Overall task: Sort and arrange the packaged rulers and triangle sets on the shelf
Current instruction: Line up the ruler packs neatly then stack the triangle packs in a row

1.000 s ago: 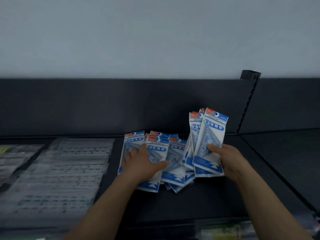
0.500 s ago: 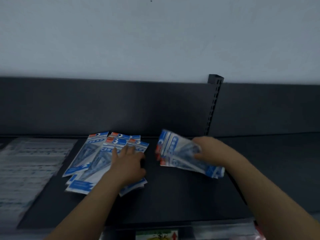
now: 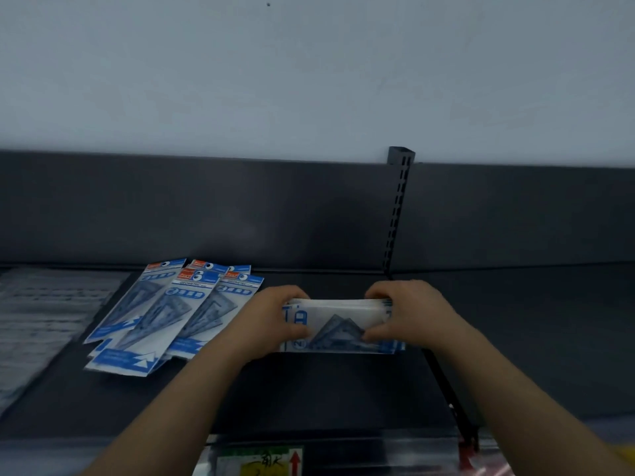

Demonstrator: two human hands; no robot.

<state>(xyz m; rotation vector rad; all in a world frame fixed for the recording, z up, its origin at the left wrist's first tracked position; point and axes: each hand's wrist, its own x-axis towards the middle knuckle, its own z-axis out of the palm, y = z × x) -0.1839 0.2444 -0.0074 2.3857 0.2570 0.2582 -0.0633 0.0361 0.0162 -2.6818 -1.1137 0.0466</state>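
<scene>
Dark grey metal forms the shelf [image 3: 309,400] and its back panel [image 3: 171,207], with a pale wall [image 3: 309,80] above and a slotted upright [image 3: 398,207] just behind the right hand [image 3: 409,314]. Both hands curl round a stack of triangle-set packs [image 3: 340,324] turned sideways between them, the left hand [image 3: 271,321] at its left end. Fanned packs [image 3: 165,314] lie flat to the left of that hand. Half a second ago it rested on the fan while the right hand alone held the stack.
</scene>
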